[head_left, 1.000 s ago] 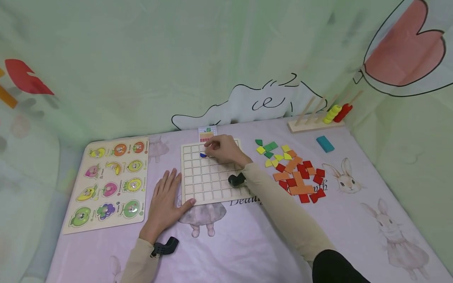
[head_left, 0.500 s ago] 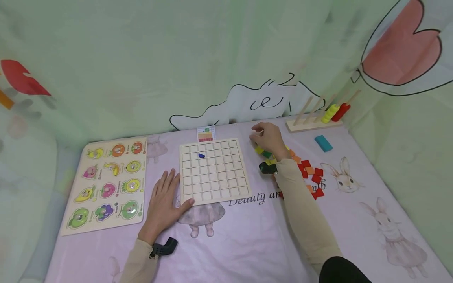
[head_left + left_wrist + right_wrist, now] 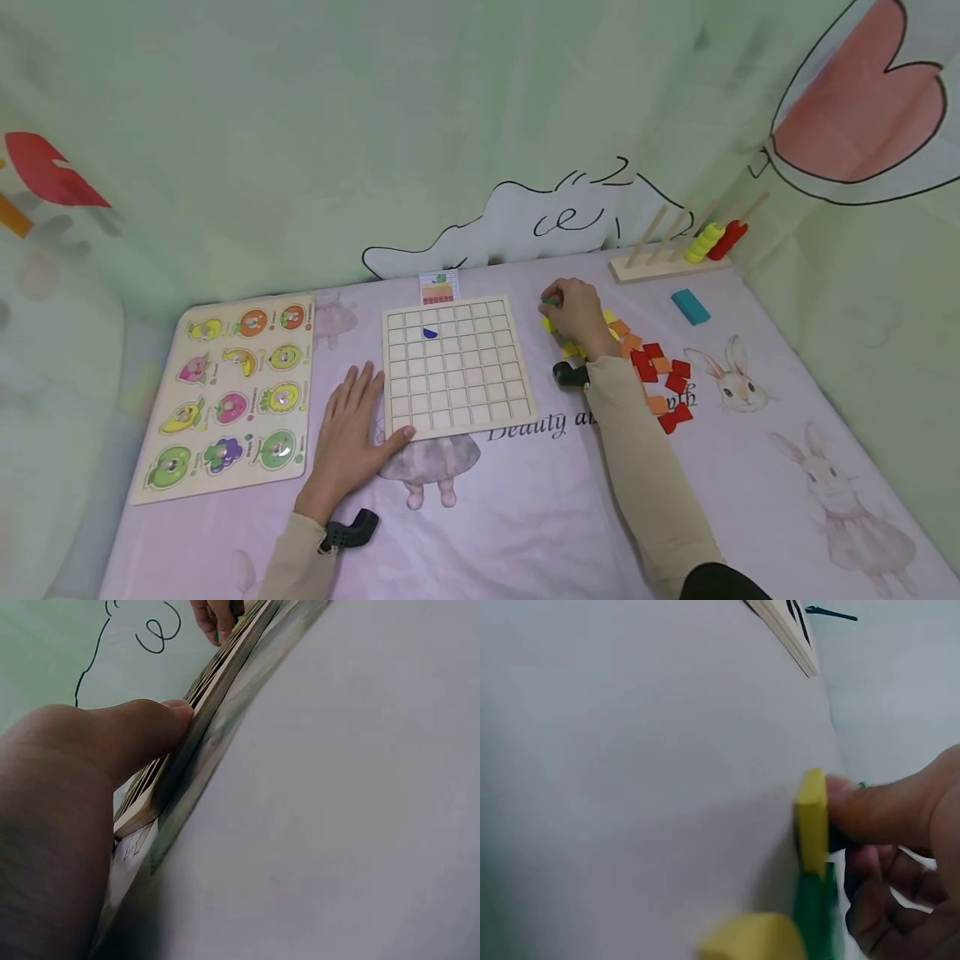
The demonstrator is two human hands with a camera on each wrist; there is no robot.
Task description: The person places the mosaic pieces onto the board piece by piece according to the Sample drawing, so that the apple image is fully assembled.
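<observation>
In the head view, my left hand (image 3: 348, 450) lies with its fingers extended beside the lower left corner of a wooden grid board (image 3: 457, 375). Its thumb touches the board's near edge, as the left wrist view also shows. A small blue leaf-shaped piece (image 3: 430, 333) sits on an upper left square of the grid. To the right of the board, my right hand (image 3: 577, 315) pinches a small green piece (image 3: 550, 302) by the fingertips. Beneath and beside that hand are yellow pieces (image 3: 572, 349), partly hidden; a yellow tile (image 3: 812, 821) stands out in the right wrist view.
Red tiles (image 3: 645, 365) and orange tiles (image 3: 632, 342) lie scattered under the right forearm. A pattern card (image 3: 438, 287) rests behind the board. A fruit puzzle (image 3: 232, 400) is at left. At the back right are a bead stand (image 3: 667, 267) and a teal block (image 3: 690, 307).
My right hand has left the board for the pieces at right and now has a green piece between its fingertips. The blue piece stays on the grid; my left hand has not moved.
</observation>
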